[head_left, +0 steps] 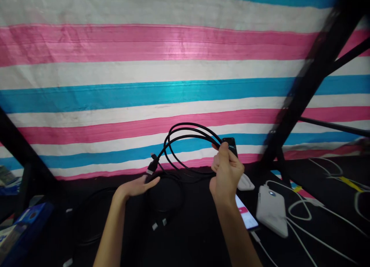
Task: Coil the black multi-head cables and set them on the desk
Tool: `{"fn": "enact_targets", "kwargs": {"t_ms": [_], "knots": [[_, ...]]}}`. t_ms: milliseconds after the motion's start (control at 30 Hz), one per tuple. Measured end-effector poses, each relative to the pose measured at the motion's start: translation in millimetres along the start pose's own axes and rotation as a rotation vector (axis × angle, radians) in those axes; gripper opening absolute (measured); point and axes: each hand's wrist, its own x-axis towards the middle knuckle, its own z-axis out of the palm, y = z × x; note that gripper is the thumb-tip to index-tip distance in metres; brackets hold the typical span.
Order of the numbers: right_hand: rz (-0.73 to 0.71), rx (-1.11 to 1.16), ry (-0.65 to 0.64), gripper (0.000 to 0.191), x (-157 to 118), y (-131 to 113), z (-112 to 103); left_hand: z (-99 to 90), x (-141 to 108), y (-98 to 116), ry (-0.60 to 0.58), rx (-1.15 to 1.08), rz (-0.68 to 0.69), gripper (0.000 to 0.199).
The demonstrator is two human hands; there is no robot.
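A looped black HDMI-type cable (pixel 189 129) is held up in front of the striped sheet. My right hand (pixel 227 170) is closed around its bundled loops at their right side. From the left end of the loops hangs a black plug (pixel 152 166) with a flat metal tip. Just below that plug is my left hand (pixel 134 188), its thumb and fingers spread apart, with no grip on the cable visible. Another coiled black cable (pixel 181 197) lies on the dark surface beneath, hard to make out against it. Two silver plug ends (pixel 155 226) show near its lower edge.
Right of my right hand lie a lit phone (pixel 247 215), a white power bank (pixel 271 211) with white cables, and a white object (pixel 245 182). A dark device (pixel 229 143) stands behind. Blue boxes (pixel 31 217) sit left. Black metal struts (pixel 309 86) flank the striped sheet (pixel 144 43).
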Motion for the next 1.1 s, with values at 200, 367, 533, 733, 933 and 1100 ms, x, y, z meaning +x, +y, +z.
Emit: {"fn": "enact_targets", "kwargs": {"t_ms": [200, 367, 533, 733, 933, 1100], "knots": [[0.203, 0.165, -0.133, 0.05, 8.0, -0.8, -3.6, 32.3, 14.8, 0.0, -0.165, -0.116, 0.024, 0.046], [0.314, 0.129, -0.293, 0.051, 23.8, 8.9, -9.5, 28.1, 11.6, 14.6, -0.263, -0.245, 0.103, 0.051], [0.433, 0.025, -0.598, 0.048, 32.3, 19.2, -15.4, 20.0, -6.7, 41.7, -0.26, -0.474, 0.18, 0.06], [0.316, -0.255, -0.763, 0.035, 26.4, 23.1, -17.3, 35.5, -33.4, 65.2, -0.455, -0.478, 0.175, 0.064], [0.168, -0.353, -0.703, 0.027, 20.9, 25.7, -11.9, 49.9, -36.0, 63.1, -0.32, -0.237, 0.271, 0.049], [0.195, -0.253, -0.813, 0.032, 11.6, 21.5, -6.2, 45.7, -25.6, 62.7, 0.079, -0.447, 0.249, 0.033]]}}
